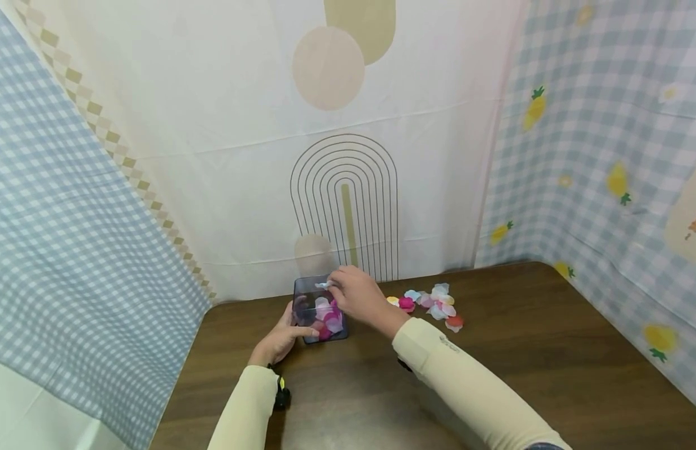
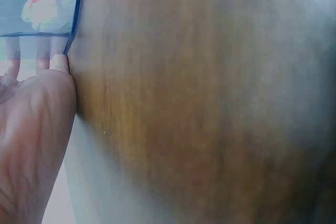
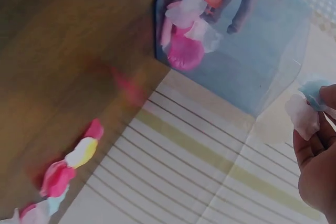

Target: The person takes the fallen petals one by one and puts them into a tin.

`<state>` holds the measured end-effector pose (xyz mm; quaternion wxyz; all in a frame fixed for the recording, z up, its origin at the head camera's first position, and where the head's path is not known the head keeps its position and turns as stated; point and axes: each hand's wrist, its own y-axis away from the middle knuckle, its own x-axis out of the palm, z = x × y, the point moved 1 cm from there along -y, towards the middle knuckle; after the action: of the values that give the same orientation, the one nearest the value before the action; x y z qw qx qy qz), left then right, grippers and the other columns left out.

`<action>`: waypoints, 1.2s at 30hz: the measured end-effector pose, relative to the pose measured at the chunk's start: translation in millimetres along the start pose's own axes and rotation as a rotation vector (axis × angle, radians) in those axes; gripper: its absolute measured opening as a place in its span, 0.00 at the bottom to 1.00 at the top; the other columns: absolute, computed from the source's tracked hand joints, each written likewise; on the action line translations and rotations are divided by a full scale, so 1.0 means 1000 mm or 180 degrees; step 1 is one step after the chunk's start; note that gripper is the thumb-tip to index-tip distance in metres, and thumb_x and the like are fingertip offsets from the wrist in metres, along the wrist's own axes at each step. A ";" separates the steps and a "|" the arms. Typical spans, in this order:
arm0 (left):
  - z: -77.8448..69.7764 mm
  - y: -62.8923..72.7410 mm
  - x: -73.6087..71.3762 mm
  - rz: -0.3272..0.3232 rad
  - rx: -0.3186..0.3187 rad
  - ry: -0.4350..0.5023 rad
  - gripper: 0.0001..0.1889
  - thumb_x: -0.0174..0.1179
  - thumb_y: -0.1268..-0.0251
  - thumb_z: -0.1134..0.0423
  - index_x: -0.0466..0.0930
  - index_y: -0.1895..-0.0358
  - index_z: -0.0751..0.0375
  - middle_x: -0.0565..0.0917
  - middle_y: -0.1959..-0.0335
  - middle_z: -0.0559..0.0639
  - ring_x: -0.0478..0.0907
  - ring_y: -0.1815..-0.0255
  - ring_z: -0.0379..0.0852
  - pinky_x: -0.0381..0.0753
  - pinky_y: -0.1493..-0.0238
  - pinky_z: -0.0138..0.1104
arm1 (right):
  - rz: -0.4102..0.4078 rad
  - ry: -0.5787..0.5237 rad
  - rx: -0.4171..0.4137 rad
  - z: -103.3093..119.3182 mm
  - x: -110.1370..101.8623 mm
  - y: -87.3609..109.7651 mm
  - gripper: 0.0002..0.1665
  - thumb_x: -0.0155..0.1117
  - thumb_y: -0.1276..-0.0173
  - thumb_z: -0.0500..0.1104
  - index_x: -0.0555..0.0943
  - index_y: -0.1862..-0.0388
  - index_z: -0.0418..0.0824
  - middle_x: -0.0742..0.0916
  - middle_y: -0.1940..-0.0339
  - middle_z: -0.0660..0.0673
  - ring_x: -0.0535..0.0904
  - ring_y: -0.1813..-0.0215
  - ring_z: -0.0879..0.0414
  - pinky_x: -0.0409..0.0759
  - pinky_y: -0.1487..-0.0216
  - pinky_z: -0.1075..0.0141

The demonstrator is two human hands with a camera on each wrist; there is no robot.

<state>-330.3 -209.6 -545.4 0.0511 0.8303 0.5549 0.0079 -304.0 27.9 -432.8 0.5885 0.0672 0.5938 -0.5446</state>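
Observation:
A clear bluish plastic box stands on the table, with pink, white and red artificial petals in its lower part. My left hand grips the box from its left side, the thumb over the near wall and fingers behind it. In the left wrist view, fingers of that hand show through the clear wall. At the top of the box, my right hand pinches a pale blue petal and a whitish petal between thumb and fingers.
Loose petals in pink, white, pale blue and red lie scattered on the brown wooden table, right of the box. A printed white cloth hangs behind the table's back edge. Checked cloths hang at both sides.

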 end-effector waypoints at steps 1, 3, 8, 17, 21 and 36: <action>0.000 0.000 0.000 -0.0007 0.0001 0.0005 0.53 0.73 0.43 0.74 0.50 0.17 0.51 0.64 0.18 0.60 0.60 0.18 0.60 0.46 0.13 0.57 | 0.0035 0.0024 0.0003 0.001 0.003 -0.005 0.03 0.68 0.24 0.42 0.88 0.57 0.45 0.89 0.60 0.52 0.83 0.54 0.56 0.85 0.49 0.62; 0.000 0.001 0.001 -0.0009 0.0005 -0.0019 0.53 0.73 0.43 0.74 0.50 0.17 0.51 0.64 0.19 0.61 0.61 0.19 0.60 0.48 0.14 0.57 | 0.0133 0.0035 0.0035 0.002 0.010 -0.014 0.03 0.68 0.24 0.42 0.87 0.59 0.45 0.89 0.61 0.52 0.83 0.56 0.56 0.85 0.50 0.62; -0.003 0.003 0.000 0.0004 -0.0034 0.0002 0.54 0.72 0.43 0.75 0.49 0.17 0.50 0.64 0.18 0.61 0.61 0.19 0.59 0.47 0.14 0.57 | 0.0502 0.0003 0.0139 0.010 0.025 -0.033 0.05 0.66 0.23 0.42 0.87 0.60 0.44 0.89 0.61 0.49 0.84 0.55 0.54 0.86 0.48 0.59; -0.005 0.003 -0.001 0.0078 -0.0053 0.0024 0.51 0.72 0.42 0.74 0.50 0.19 0.47 0.62 0.17 0.55 0.55 0.15 0.57 0.41 0.13 0.58 | 0.0989 -0.0229 0.0589 0.011 0.049 -0.039 0.09 0.63 0.22 0.40 0.83 0.66 0.45 0.88 0.67 0.51 0.80 0.65 0.58 0.82 0.58 0.64; -0.004 0.002 -0.001 0.0070 -0.0062 0.0028 0.51 0.72 0.41 0.74 0.50 0.20 0.47 0.63 0.17 0.55 0.57 0.16 0.57 0.45 0.13 0.54 | 0.1023 -0.0180 0.0719 0.010 0.052 -0.041 0.10 0.63 0.25 0.40 0.81 0.69 0.46 0.87 0.69 0.51 0.78 0.68 0.58 0.80 0.61 0.65; -0.003 0.001 0.000 0.0039 -0.0055 0.0020 0.56 0.73 0.44 0.75 0.47 0.17 0.46 0.61 0.16 0.53 0.57 0.15 0.56 0.45 0.12 0.53 | 0.1430 0.0403 0.0830 0.018 0.054 -0.045 0.18 0.57 0.21 0.48 0.90 0.41 0.50 0.93 0.48 0.52 0.88 0.52 0.56 0.86 0.46 0.60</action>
<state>-329.3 -209.9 -542.5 0.0565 0.8332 0.5499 0.0157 -341.0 -33.5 -443.9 0.6426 0.3065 0.5245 -0.4669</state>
